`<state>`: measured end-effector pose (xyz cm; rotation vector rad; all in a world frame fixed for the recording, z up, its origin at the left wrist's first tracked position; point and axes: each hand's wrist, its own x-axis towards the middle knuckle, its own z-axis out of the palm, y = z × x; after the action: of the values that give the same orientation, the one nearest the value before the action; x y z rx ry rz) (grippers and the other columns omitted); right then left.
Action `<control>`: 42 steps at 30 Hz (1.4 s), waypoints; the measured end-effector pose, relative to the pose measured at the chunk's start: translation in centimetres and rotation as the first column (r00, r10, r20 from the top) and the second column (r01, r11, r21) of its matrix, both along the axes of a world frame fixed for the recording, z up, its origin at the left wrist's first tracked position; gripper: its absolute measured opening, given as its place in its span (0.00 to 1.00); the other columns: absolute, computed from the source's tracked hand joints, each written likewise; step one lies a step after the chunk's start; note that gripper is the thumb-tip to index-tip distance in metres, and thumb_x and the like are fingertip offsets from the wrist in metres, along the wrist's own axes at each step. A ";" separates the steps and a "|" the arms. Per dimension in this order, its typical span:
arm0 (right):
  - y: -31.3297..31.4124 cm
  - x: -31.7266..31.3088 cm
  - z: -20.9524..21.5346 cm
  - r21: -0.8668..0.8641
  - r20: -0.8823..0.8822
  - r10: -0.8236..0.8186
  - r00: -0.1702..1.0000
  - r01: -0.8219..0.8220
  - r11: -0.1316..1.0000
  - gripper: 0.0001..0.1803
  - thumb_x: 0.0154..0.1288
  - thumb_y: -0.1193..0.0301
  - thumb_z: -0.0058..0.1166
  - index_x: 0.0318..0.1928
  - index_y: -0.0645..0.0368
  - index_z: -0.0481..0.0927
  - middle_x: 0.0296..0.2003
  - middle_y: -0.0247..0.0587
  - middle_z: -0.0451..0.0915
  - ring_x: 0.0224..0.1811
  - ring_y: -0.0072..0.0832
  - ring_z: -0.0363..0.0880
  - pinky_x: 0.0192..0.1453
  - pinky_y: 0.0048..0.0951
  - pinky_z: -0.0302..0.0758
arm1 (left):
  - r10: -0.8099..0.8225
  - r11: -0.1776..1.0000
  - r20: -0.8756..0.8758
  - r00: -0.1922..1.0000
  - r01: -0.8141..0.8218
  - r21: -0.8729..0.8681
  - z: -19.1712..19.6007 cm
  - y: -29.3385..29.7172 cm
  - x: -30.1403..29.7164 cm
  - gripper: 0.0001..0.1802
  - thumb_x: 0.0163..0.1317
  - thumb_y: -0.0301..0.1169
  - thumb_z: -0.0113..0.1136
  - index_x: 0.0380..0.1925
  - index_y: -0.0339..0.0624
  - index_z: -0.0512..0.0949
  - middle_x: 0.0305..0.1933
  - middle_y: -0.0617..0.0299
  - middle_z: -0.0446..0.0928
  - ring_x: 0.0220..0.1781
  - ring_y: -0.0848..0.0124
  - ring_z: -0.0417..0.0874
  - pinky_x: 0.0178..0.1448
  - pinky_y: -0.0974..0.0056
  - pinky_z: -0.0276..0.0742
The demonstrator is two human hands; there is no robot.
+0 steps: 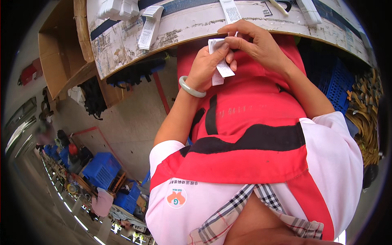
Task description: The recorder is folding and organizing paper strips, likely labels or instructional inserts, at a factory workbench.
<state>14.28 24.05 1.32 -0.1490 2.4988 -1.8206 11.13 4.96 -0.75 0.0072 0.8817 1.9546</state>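
Observation:
My left hand (204,67) is closed around a small bunch of white printed labels (224,70), held just off the table's near edge in front of the red apron. Their lower ends fan out below my fingers. Close against it, my right hand (259,43) has its fingers bent, with thumb and forefinger by the top of the bunch. A sliver of white shows between the right fingers, too small to make out. On the table, a strip of printed labels (230,11) lies just beyond my right hand, and another folded label strip (150,33) lies to the left.
The worn white table (118,55) carries more label stacks (116,8) at far left and a white bundle (310,13) at right. An open cardboard box (65,49) stands left of it. A blue crate (335,83) and a heap of brown strips (365,118) are at right.

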 end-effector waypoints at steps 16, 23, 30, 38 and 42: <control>-0.9 2.2 0.7 0.151 0.007 0.178 0.984 -0.177 0.972 0.23 0.66 0.64 0.61 0.59 0.58 0.75 0.46 0.45 0.77 0.49 0.37 0.77 0.54 0.32 0.74 | -0.023 0.995 0.057 0.998 0.028 -0.096 -0.9 -0.8 2.3 0.07 0.72 0.31 0.53 0.38 0.40 0.77 0.24 0.68 0.71 0.21 0.80 0.68 0.24 0.73 0.62; -0.5 1.8 1.3 -0.203 0.191 0.046 0.980 -0.006 0.979 0.05 0.63 0.74 0.61 0.34 0.64 0.83 0.32 0.34 0.80 0.34 0.19 0.78 0.41 0.22 0.76 | -0.224 0.948 -0.293 0.930 0.138 -0.286 0.6 0.0 2.2 0.12 0.73 0.34 0.51 0.31 0.41 0.76 0.23 0.72 0.69 0.21 0.84 0.65 0.23 0.74 0.59; 1.0 -0.8 1.2 0.004 -0.018 -0.023 1.000 0.023 1.000 0.07 0.68 0.71 0.59 0.42 0.61 0.83 0.33 0.35 0.80 0.33 0.19 0.76 0.38 0.23 0.74 | -0.141 0.977 -0.015 0.990 0.137 -0.162 0.5 -0.4 1.3 0.12 0.74 0.36 0.51 0.39 0.37 0.76 0.23 0.70 0.67 0.19 0.83 0.61 0.22 0.75 0.57; 4.5 -8.2 -2.9 0.554 -0.541 -0.022 0.841 0.376 0.743 0.11 0.63 0.69 0.62 0.46 0.52 0.86 0.41 0.36 0.77 0.42 0.31 0.78 0.47 0.27 0.75 | 0.001 0.974 -0.078 0.997 -0.019 -0.225 0.8 1.2 0.3 0.10 0.72 0.33 0.55 0.40 0.36 0.79 0.21 0.69 0.68 0.17 0.83 0.61 0.21 0.75 0.58; 4.4 -8.2 -4.3 0.411 -0.512 -0.123 0.850 0.369 0.834 0.07 0.61 0.68 0.63 0.39 0.52 0.87 0.40 0.36 0.79 0.40 0.36 0.80 0.45 0.32 0.77 | 0.012 0.963 -0.199 0.980 -0.065 -0.260 0.3 1.1 -0.6 0.08 0.70 0.30 0.57 0.40 0.36 0.81 0.23 0.68 0.72 0.18 0.83 0.64 0.21 0.75 0.60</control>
<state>6.06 28.40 -2.96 -0.2707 3.3953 -1.2302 10.54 6.10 -0.44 0.0267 1.2786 1.8792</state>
